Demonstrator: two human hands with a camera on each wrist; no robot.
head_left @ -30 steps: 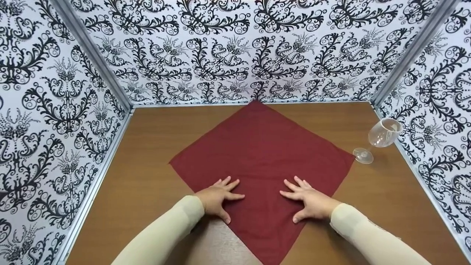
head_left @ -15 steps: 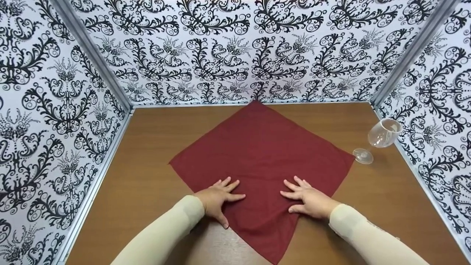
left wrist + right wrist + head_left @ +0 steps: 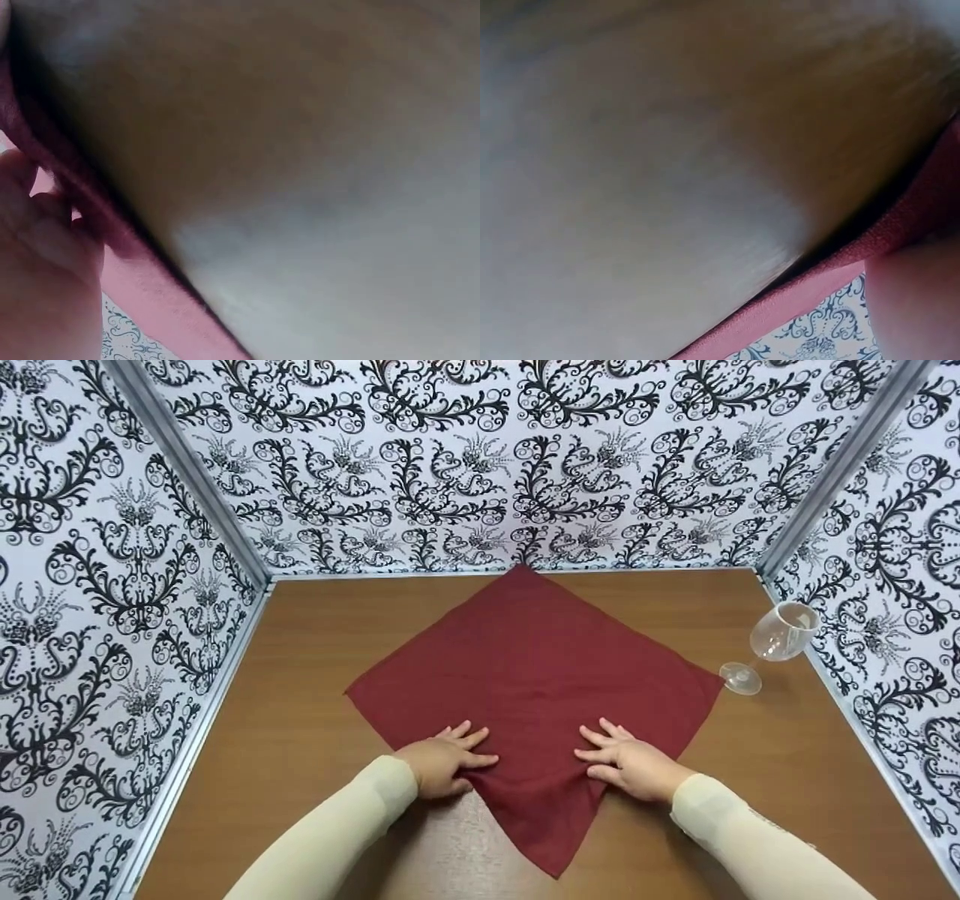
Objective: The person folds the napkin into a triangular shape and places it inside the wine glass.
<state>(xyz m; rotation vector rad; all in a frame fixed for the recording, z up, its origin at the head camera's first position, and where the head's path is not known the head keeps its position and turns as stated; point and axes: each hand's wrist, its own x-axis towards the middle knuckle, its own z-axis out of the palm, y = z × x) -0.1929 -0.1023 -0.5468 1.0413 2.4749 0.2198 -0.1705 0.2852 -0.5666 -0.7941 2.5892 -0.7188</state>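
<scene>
Note cloth (image 3: 525, 660) on bench (image 3: 300, 645), spread cornerwise. Find left hand (image 3: 439, 765) and right hand (image 3: 636, 765) apart, with fingers splayed on cloth; cannot tell whether pinching it. See near corner just drawn farther in, with thumbs newly tucked; read as gathering near edge.

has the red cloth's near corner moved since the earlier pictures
Yes: the near corner of the red cloth has shifted forward, toward the patterned back wall.

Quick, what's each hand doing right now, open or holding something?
Left hand: open, fingers spread on the red cloth.
Right hand: open, fingers spread on the same cloth.
</scene>
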